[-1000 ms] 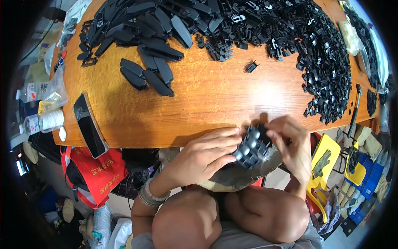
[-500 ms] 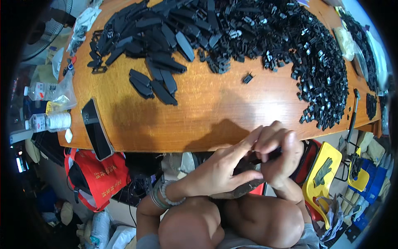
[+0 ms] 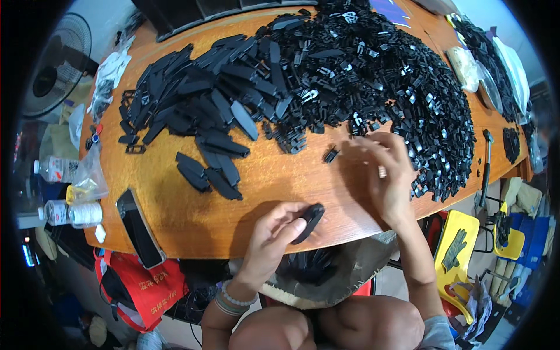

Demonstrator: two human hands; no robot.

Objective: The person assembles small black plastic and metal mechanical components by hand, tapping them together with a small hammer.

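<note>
My left hand (image 3: 269,236) is closed round a long black plastic piece (image 3: 309,224) just above the table's front edge. One end of the piece sticks out past my thumb. Farther right, my right hand (image 3: 389,178) hovers over the table beside the heap of small black plastic clips (image 3: 440,111); its fingers are apart, slightly smeared by motion, with nothing seen in them. A single black clip (image 3: 331,154) lies alone to the left of that hand. Long flat black plastic pieces (image 3: 204,87) are piled at the far left, a few (image 3: 223,182) lying nearer to me.
A phone (image 3: 140,227) lies at the table's left front edge, near bottles (image 3: 55,212) and a clear plastic bag (image 3: 90,175). A black-handled tool (image 3: 486,169) lies at the right edge. A dark cloth (image 3: 350,271) covers my lap. Yellow chairs (image 3: 461,256) stand right.
My hands, together above my lap before, have parted. The right one has reached out toward the clips; the left now shows the black piece over the table edge. The view has shifted, showing more of the table's far side.
</note>
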